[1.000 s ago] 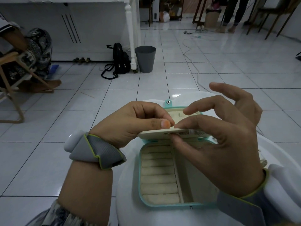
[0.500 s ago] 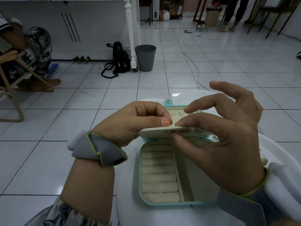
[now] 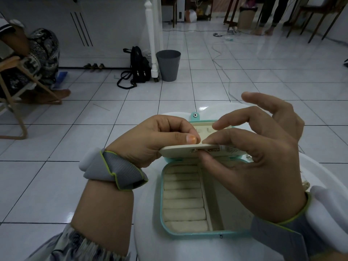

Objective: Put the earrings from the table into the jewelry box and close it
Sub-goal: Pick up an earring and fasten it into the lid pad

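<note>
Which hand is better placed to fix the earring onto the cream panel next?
Right. The right hand pinches what looks like the earring between its fingers at the cream panel front edge. The left hand grips the panel's left end, holding it above the open jewelry box, so it is busy.

A home, it seems: white tiled floor (image 3: 188,95), backpack (image 3: 140,67), shoes (image 3: 94,65) by the wall, wooden chairs (image 3: 318,17)

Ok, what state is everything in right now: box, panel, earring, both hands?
Jewelry box: open, on the table.
Snap tab: unfastened.
Earring panel: raised over the box, gripped by the left hand.
Earring: at the panel's front edge, pinched by the right hand.
Ring rolls: nothing on them.
</note>
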The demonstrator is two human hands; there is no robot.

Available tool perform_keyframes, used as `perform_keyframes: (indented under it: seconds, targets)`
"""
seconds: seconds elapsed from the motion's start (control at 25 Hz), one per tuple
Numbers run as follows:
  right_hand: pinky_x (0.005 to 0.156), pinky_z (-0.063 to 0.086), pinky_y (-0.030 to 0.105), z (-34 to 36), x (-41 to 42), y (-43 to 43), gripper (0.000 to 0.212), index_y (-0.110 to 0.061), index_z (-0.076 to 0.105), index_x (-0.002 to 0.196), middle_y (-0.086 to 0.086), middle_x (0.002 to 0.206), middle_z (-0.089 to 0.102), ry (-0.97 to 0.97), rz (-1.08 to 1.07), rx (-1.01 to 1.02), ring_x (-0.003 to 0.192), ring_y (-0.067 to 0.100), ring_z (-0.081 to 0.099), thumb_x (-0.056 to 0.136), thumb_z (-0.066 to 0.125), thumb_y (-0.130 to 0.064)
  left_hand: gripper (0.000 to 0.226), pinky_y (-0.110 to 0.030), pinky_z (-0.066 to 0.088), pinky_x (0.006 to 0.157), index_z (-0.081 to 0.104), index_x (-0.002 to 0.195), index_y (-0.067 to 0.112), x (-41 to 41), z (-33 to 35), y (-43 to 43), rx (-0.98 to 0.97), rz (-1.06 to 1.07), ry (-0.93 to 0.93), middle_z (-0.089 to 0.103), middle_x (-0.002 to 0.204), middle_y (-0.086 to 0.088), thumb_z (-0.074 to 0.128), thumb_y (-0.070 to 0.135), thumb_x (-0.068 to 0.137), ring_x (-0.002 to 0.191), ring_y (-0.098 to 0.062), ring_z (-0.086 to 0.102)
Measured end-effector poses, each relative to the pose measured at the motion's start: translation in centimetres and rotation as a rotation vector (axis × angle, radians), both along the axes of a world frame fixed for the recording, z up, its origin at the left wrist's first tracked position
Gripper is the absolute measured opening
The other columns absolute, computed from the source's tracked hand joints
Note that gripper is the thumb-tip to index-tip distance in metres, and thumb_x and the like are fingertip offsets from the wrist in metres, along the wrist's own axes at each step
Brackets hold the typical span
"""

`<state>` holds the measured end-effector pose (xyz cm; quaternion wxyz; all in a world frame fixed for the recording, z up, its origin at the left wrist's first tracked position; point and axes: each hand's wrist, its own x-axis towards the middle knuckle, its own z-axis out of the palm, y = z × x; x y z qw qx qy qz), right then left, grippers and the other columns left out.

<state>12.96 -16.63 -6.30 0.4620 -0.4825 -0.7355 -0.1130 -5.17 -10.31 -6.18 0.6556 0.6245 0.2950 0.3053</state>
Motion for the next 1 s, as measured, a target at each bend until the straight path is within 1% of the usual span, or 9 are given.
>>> perform_keyframes:
  seconds: [0.24, 0.36, 0.44, 0.56, 0.68, 0.8, 0.92, 1.0]
  targets:
    - [0.091, 0.036, 0.052, 0.01, -0.22, -0.06, 0.011, -0.025, 0.072, 0.069, -0.01, 0.088, 0.067, 0.005, -0.026, 0.014, 0.118, 0.028, 0.049, 0.071, 0.075, -0.036, 0.009, -0.012, 0.046, 0.049, 0.073, 0.064, 0.016, 0.08, 0.02, -0.02, -0.057, 0.042, -0.001, 0.067, 0.062, 0.002, 0.067, 0.021, 0.06, 0.057, -0.005, 0.061]
    - [0.092, 0.036, 0.05, -0.03, -0.24, -0.03, 0.011, -0.025, 0.072, 0.069, -0.01, 0.088, 0.067, 0.011, -0.036, 0.013, 0.118, 0.029, 0.05, 0.07, 0.075, -0.036, 0.003, -0.012, 0.045, 0.047, 0.072, 0.061, 0.013, 0.2, 0.09, 0.0, -0.082, 0.065, 0.015, 0.065, 0.059, 0.0, 0.07, 0.014, 0.059, 0.053, -0.006, 0.058]
    - [0.091, 0.037, 0.051, -0.03, -0.27, 0.02, 0.012, -0.025, 0.072, 0.07, -0.01, 0.088, 0.067, 0.014, -0.036, 0.012, 0.117, 0.028, 0.05, 0.071, 0.075, -0.036, 0.006, -0.012, 0.045, 0.047, 0.071, 0.06, 0.013, 0.26, 0.05, 0.03, -0.09, 0.071, 0.004, 0.065, 0.058, -0.001, 0.069, 0.018, 0.057, 0.052, -0.006, 0.058]
    - [0.091, 0.037, 0.052, 0.01, -0.28, 0.08, 0.011, -0.025, 0.072, 0.07, -0.01, 0.088, 0.067, 0.023, -0.029, 0.015, 0.117, 0.028, 0.05, 0.071, 0.075, -0.036, 0.008, -0.012, 0.045, 0.047, 0.07, 0.06, 0.013, 0.31, 0.01, -0.07, -0.1, 0.079, -0.027, 0.066, 0.058, 0.0, 0.068, 0.02, 0.057, 0.052, -0.006, 0.059]
    - [0.092, 0.035, 0.049, 0.02, -0.38, 0.13, 0.012, -0.025, 0.072, 0.07, -0.01, 0.088, 0.067, 0.022, -0.028, 0.016, 0.117, 0.028, 0.05, 0.07, 0.075, -0.036, 0.007, -0.012, 0.046, 0.047, 0.07, 0.059, 0.013, 0.33, 0.14, -0.19, -0.119, 0.075, -0.05, 0.067, 0.06, 0.001, 0.067, 0.019, 0.057, 0.055, -0.005, 0.062]
    - [0.093, 0.032, 0.045, 0.02, -0.38, 0.2, 0.012, -0.024, 0.072, 0.069, -0.01, 0.088, 0.067, 0.028, -0.035, 0.02, 0.116, 0.028, 0.051, 0.07, 0.076, -0.035, 0.006, -0.011, 0.043, 0.045, 0.069, 0.058, 0.016, 0.51, 0.21, -0.26, -0.114, 0.065, -0.02, 0.065, 0.058, 0.004, 0.065, 0.02, 0.057, 0.053, -0.004, 0.059]
    - [0.093, 0.034, 0.047, 0.0, -0.35, 0.24, 0.012, -0.024, 0.072, 0.069, -0.009, 0.088, 0.067, 0.031, -0.034, 0.023, 0.115, 0.028, 0.051, 0.07, 0.076, -0.035, 0.005, -0.01, 0.04, 0.042, 0.068, 0.057, 0.016, 0.6, 0.2, -0.22, -0.125, 0.084, -0.001, 0.062, 0.053, 0.004, 0.064, 0.013, 0.057, 0.048, -0.003, 0.055]
    - [0.093, 0.035, 0.047, -0.01, -0.39, 0.27, 0.012, -0.024, 0.072, 0.069, -0.009, 0.088, 0.067, 0.031, -0.029, 0.02, 0.116, 0.027, 0.051, 0.071, 0.075, -0.036, 0.005, -0.01, 0.04, 0.043, 0.068, 0.058, 0.016, 0.53, 0.17, -0.21, -0.124, 0.065, -0.015, 0.062, 0.054, 0.004, 0.064, 0.017, 0.057, 0.049, -0.004, 0.056]
